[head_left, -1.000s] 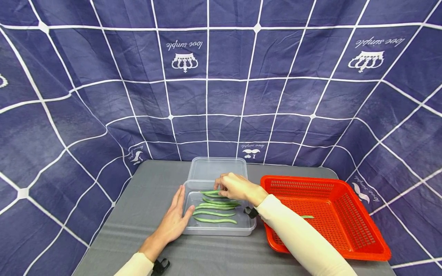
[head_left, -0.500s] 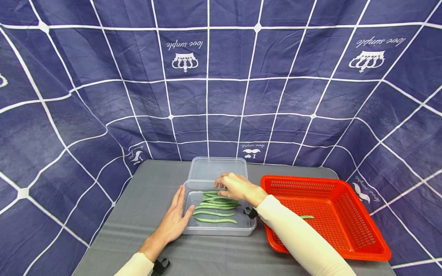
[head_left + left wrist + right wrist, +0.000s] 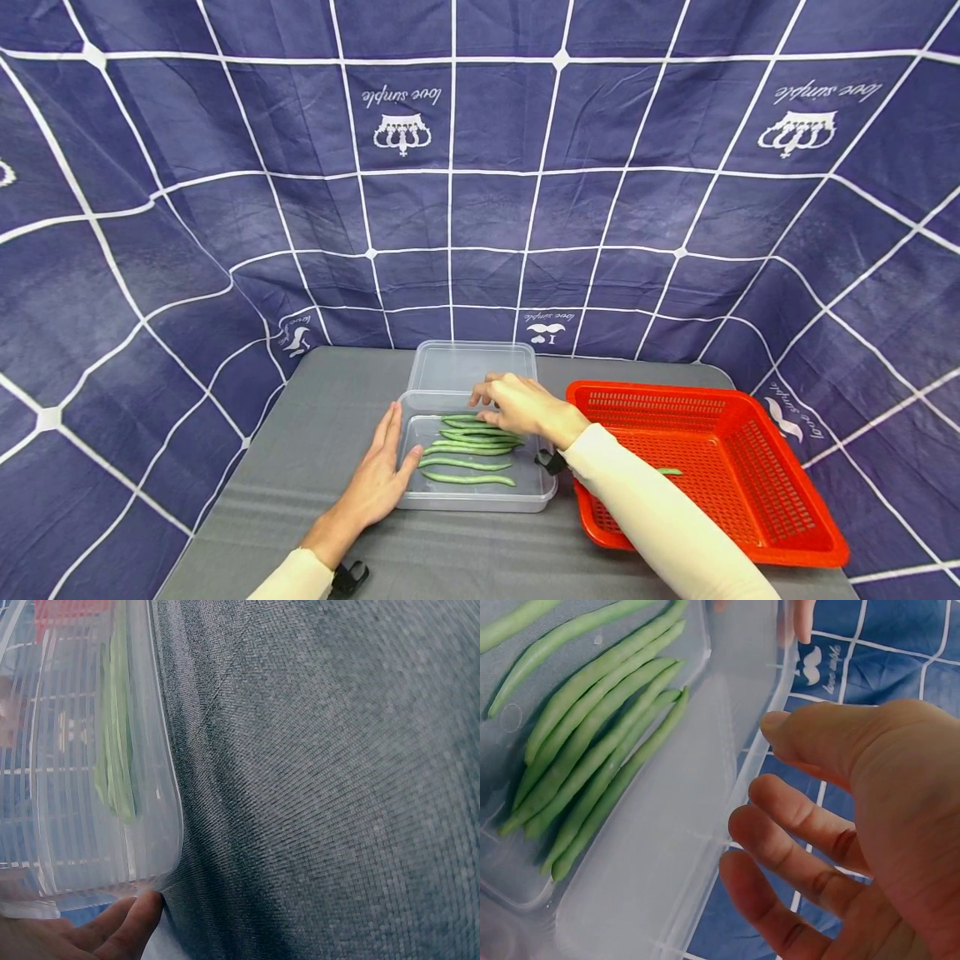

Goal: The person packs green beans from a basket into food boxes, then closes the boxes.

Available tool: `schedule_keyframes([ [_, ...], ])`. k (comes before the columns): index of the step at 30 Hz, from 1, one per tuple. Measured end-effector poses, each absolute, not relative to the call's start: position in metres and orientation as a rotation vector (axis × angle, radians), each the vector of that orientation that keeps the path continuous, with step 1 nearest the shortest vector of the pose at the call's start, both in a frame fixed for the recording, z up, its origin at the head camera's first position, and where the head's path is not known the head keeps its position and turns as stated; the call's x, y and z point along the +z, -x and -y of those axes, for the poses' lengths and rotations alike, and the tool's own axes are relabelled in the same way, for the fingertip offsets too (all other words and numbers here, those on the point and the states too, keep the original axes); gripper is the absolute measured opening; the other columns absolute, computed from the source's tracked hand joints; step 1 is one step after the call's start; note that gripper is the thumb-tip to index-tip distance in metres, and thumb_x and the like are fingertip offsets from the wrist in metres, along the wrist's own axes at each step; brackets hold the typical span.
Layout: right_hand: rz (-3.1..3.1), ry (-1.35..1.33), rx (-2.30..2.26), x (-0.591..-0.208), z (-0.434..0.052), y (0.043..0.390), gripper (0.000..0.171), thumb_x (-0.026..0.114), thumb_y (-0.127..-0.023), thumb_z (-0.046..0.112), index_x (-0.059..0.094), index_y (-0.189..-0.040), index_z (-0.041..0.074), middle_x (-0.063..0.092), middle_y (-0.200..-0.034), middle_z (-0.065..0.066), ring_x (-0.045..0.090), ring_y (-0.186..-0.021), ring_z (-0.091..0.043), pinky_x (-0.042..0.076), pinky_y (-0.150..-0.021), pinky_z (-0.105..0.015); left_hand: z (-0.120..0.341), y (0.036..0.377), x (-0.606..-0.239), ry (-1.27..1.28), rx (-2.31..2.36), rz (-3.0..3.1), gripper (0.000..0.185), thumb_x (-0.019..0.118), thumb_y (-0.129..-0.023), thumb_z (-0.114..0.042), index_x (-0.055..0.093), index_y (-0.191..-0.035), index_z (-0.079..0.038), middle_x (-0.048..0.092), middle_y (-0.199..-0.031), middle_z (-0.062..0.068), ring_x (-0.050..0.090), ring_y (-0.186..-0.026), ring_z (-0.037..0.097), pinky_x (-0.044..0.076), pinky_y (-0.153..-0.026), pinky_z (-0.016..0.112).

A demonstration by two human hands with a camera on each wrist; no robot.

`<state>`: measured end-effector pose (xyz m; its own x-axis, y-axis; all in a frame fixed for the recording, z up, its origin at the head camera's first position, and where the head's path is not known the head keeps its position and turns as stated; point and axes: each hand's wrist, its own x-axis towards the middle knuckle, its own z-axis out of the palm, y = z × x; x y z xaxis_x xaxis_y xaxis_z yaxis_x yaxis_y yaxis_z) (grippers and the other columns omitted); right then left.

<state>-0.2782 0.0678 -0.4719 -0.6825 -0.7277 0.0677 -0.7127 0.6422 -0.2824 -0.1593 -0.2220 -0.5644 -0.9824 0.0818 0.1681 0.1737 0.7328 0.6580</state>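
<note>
Fingers [image 3: 795,817] of our right hand [image 3: 525,408] hang relaxed and a little spread, holding nothing, over the far end of the clear plastic container [image 3: 480,500]. Our left hand [image 3: 378,483] lies flat on the grey table [image 3: 315,417], its fingers straight and pressed against the container's left wall; in the left wrist view one fingertip [image 3: 139,922] touches the container's lower corner.

Behind the container we see its clear lid [image 3: 472,367] lying on the table, touching the far rim. To the right stands a red basket [image 3: 750,533], just beside the container, with one green bean [image 3: 667,472] left in it, partly covered by our right sleeve [image 3: 660,525]. A blue cloth with a white grid [image 3: 480,208] hangs behind and around the table.

Our right forearm crosses the gap between container and basket, hiding the basket's near-left part. The left wrist view is blurred through the plastic wall, so the beans there show only as a green smear.

The green beans [image 3: 468,446] lie inside the container, roughly side by side. The farthest ones rest just beneath our right fingertips; in the right wrist view the fingers are clear of them, not touching.
</note>
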Motion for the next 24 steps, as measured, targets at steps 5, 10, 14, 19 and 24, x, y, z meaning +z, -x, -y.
schedule_keyframes([
  [5,-2.816,1.219,-0.442,-0.467,-0.076,0.274,0.023,0.084,-0.109,0.027,0.085,-0.131,0.028,0.081,-0.126,-0.001,0.081,-0.103,-0.019,0.068,-0.085,-0.049,0.223,0.159,-0.564,0.206,-1.089,2.806,0.087,0.06,-0.122,-0.037,0.014,-0.187,-0.003,0.016,-0.196,0.023,0.035,-0.176,0.05,0.038,-0.138,0.07],
  [10,-2.821,1.198,-0.466,-0.461,-0.092,0.269,0.024,0.084,-0.108,0.03,0.084,-0.133,0.029,0.079,-0.129,0.002,0.081,-0.107,-0.02,0.069,-0.085,-0.051,0.223,0.159,-0.564,0.205,-1.078,2.81,0.086,0.06,-0.122,-0.036,0.015,-0.187,-0.002,0.016,-0.196,0.022,0.035,-0.176,0.05,0.039,-0.137,0.069],
  [14,-2.794,1.213,-0.501,-0.456,-0.109,0.265,0.026,0.085,-0.107,0.03,0.084,-0.133,0.028,0.078,-0.129,0.005,0.081,-0.11,-0.021,0.069,-0.086,-0.05,0.223,0.159,-0.564,0.205,-1.075,2.807,0.086,0.061,-0.121,-0.032,0.015,-0.186,-0.001,0.016,-0.196,0.023,0.035,-0.176,0.05,0.039,-0.138,0.069],
  [19,-2.781,1.27,-0.495,-0.457,-0.137,0.264,0.028,0.086,-0.107,0.031,0.084,-0.134,0.029,0.077,-0.128,0.008,0.075,-0.1,-0.012,0.065,-0.082,-0.037,0.223,0.159,-0.563,0.206,-1.079,2.802,0.086,0.062,-0.121,-0.031,0.014,-0.187,-0.002,0.016,-0.196,0.022,0.035,-0.176,0.05,0.038,-0.138,0.069],
  [24,-2.783,1.273,-0.539,-0.459,-0.169,0.26,0.028,0.087,-0.107,0.032,0.085,-0.135,0.026,0.076,-0.121,0.007,0.073,-0.089,-0.016,0.058,-0.078,-0.028,0.223,0.159,-0.564,0.206,-1.066,2.806,0.086,0.062,-0.121,-0.031,0.015,-0.187,-0.002,0.017,-0.196,0.022,0.037,-0.175,0.05,0.039,-0.137,0.069],
])
